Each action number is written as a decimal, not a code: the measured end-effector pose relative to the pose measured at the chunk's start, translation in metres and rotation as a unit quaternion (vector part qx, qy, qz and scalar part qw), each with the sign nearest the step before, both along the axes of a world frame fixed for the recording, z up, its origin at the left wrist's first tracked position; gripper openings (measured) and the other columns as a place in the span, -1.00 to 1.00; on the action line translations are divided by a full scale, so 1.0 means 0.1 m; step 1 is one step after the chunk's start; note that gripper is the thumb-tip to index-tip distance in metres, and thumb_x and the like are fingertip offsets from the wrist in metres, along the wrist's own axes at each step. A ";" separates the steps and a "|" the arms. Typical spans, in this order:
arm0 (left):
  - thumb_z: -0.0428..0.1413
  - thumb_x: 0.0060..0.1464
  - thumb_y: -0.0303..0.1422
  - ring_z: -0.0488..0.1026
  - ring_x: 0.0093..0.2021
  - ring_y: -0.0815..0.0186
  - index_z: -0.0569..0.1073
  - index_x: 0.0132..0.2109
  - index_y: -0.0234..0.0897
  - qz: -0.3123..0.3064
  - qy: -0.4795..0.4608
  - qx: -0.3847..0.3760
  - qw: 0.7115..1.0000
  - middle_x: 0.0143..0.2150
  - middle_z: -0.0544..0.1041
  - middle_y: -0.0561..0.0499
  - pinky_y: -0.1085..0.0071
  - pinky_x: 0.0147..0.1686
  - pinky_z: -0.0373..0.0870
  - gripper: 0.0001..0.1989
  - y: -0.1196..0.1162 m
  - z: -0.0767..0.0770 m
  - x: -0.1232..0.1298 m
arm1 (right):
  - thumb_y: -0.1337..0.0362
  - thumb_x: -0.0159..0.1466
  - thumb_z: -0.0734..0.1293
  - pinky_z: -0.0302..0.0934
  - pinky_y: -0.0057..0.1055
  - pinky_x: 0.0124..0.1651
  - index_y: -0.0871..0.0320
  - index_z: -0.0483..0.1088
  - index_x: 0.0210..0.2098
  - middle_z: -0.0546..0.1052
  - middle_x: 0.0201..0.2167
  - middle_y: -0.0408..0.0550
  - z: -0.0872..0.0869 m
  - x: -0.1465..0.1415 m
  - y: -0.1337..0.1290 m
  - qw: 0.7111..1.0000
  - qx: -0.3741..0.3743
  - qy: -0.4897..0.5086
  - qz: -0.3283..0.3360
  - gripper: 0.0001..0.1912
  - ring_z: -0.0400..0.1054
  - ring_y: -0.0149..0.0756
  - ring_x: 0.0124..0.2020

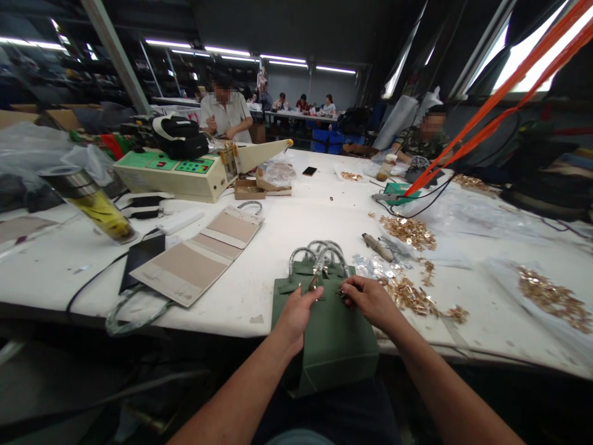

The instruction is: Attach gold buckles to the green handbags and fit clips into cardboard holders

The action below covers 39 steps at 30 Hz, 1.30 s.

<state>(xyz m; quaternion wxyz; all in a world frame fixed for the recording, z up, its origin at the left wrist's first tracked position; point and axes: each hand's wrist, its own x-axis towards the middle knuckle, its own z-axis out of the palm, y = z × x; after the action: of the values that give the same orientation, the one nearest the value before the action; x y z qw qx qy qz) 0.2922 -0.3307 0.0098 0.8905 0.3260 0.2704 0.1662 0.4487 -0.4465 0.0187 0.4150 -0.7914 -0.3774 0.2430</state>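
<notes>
A green bag (340, 340) stands upright at the table's front edge, in front of my body. Its looped handles (319, 253) are wrapped in clear film. My left hand (299, 312) grips the bag's upper left part, thumb on the front near a small metal piece. At the upper right of the bag, my right hand (365, 300) has its fingers pinched round a small metal fitting (341, 292) against the green surface. Gold-coloured metal parts (410, 295) lie in a heap just right of the bag.
Left of the bag lies a flat beige bag piece (199, 256), with a bottle (92, 207) and a cream machine (173, 176) beyond. More gold parts (407, 232) and orange straps (491, 117) are at right. Two people sit across the table.
</notes>
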 end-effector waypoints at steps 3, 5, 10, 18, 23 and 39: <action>0.29 0.04 -0.34 0.65 -0.19 0.03 0.58 -0.03 -0.35 -0.020 -0.016 -0.040 0.999 -0.23 0.67 -0.16 0.12 -0.08 0.57 -0.67 0.02 -0.01 0.01 | 0.03 0.33 0.23 0.21 -0.34 -0.32 0.10 0.47 -0.34 0.51 -0.55 -0.16 0.03 -0.01 0.01 0.999 0.001 -0.046 0.008 -0.68 0.43 -0.22 -0.47; 0.26 0.08 -0.32 0.65 -0.16 0.01 0.58 -0.03 -0.37 -0.048 -0.024 -0.068 0.996 -0.21 0.67 -0.18 0.10 -0.05 0.57 -0.68 0.03 -0.03 -0.01 | 0.06 0.34 0.23 0.20 -0.33 -0.31 0.10 0.46 -0.36 0.51 -0.53 -0.15 0.02 -0.03 0.03 0.998 0.003 -0.068 0.011 -0.69 0.43 -0.23 -0.46; 0.18 0.18 -0.25 0.64 -0.12 -0.03 0.58 0.02 -0.40 -0.082 -0.021 -0.122 0.989 -0.19 0.67 -0.23 0.06 0.00 0.55 -0.64 0.07 -0.08 -0.04 | 0.11 0.36 0.21 0.20 -0.32 -0.27 0.11 0.45 -0.39 0.52 -0.50 -0.11 0.01 -0.08 0.09 0.995 0.005 -0.101 0.023 -0.69 0.44 -0.21 -0.40; 0.16 0.20 -0.23 0.65 -0.15 -0.04 0.58 0.00 -0.42 -0.068 0.015 -0.131 0.989 -0.22 0.67 -0.25 0.05 -0.02 0.56 -0.64 0.12 -0.12 -0.02 | 0.35 0.21 0.33 0.29 -0.34 -0.13 0.08 0.54 -0.10 0.58 -0.22 -0.08 0.07 0.12 -0.04 0.981 0.028 -0.118 0.153 -0.72 0.45 -0.20 -0.21; 0.20 0.17 -0.23 0.65 -0.15 -0.04 0.59 -0.01 -0.41 -0.073 0.016 -0.127 0.989 -0.22 0.67 -0.24 0.05 -0.02 0.55 -0.65 0.13 -0.11 -0.04 | 0.41 0.22 0.29 0.25 -0.38 -0.21 0.08 0.54 -0.19 0.55 -0.28 -0.07 0.07 0.14 -0.02 0.955 0.017 -0.225 0.191 -0.76 0.42 -0.24 -0.28; 0.17 0.19 -0.22 0.65 -0.12 -0.03 0.59 -0.07 -0.45 -0.092 0.028 -0.136 0.986 -0.23 0.67 -0.26 0.11 -0.01 0.55 -0.65 0.18 -0.14 -0.02 | 0.37 0.17 0.33 0.18 -0.43 -0.31 0.03 0.59 -0.22 0.59 -0.38 -0.11 -0.02 0.21 0.09 0.943 -0.026 -0.270 0.191 -0.76 0.42 -0.25 -0.39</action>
<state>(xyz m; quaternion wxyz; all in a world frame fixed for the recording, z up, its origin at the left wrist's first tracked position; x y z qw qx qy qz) 0.2899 -0.3125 -0.0040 0.9301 0.2297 0.2845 0.0357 0.4697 -0.4378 0.0168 0.2227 -0.7509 -0.6130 0.1043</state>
